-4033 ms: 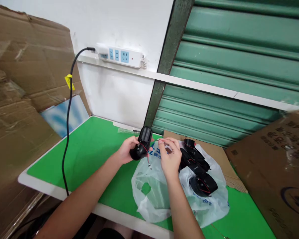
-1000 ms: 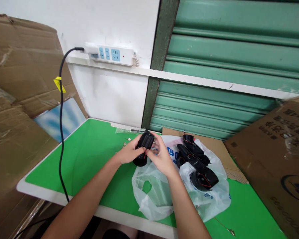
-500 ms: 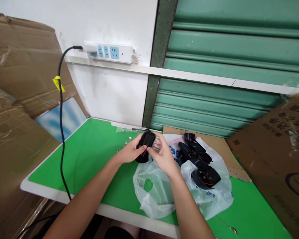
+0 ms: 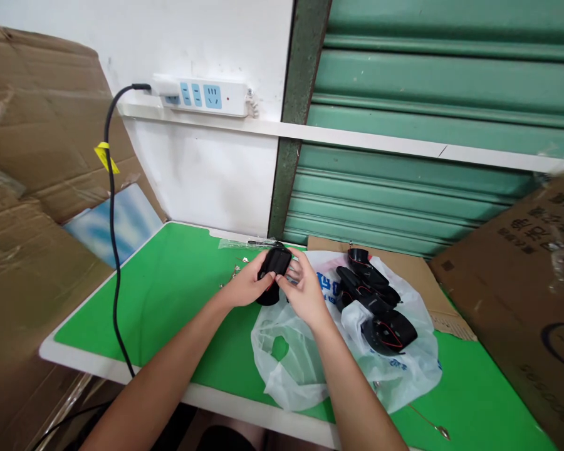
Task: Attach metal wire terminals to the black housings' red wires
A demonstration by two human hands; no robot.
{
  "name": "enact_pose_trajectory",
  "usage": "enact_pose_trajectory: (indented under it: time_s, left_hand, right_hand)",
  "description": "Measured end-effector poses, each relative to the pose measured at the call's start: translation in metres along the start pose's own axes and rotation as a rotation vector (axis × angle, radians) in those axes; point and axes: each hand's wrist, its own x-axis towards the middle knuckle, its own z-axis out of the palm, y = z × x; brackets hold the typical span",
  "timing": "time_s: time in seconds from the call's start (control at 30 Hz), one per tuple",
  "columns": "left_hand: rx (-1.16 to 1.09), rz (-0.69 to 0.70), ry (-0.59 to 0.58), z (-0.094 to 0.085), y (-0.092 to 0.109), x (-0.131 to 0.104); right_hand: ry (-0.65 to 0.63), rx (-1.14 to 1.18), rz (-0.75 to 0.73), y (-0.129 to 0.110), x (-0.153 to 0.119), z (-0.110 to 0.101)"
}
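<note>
Between my two hands is a black plastic part [image 4: 277, 260] with a hollow face turned up and a rounded black piece hanging below it. My left hand [image 4: 248, 283] grips its left side, the thumb on its lower edge. My right hand [image 4: 305, 287] holds the right side, thumb at the lower edge and fingers curled behind. A bit of red wire shows near the thumbs. Right of my hands, several similar black parts [image 4: 389, 332] with red wires lie on a white plastic bag [image 4: 296, 376].
Small metal pieces [image 4: 236, 269] lie left of my hands on the green table [image 4: 169, 282]. A black cable [image 4: 115, 250] runs down from a power strip [image 4: 207, 95]. Cardboard [image 4: 521, 275] stands at both sides. A wired metal piece [image 4: 443, 432] lies front right.
Both hands keep their hold on the black part, which has barely moved. The view has shifted slightly.
</note>
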Motion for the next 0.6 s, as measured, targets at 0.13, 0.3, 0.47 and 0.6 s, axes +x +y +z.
enact_pose_trajectory:
  time_s: [0.13,0.3,0.47,0.6]
  left_hand:
    - [0.011,0.026,0.014,0.002,-0.001,0.001]
    - [0.07,0.042,0.051,0.004,0.001,-0.001]
    - [0.063,0.013,0.053,0.008,-0.002,0.0]
    - [-0.008,-0.045,0.033,-0.003,0.017,0.001]
  right_hand:
    - [0.011,0.019,0.053,-0.002,-0.001,0.001]
    - [0.016,0.075,0.058,0.0,0.002,0.002]
    - [0.016,0.157,0.122,0.002,0.005,0.0]
    - [-0.068,0.17,0.192,-0.013,0.001,-0.007]
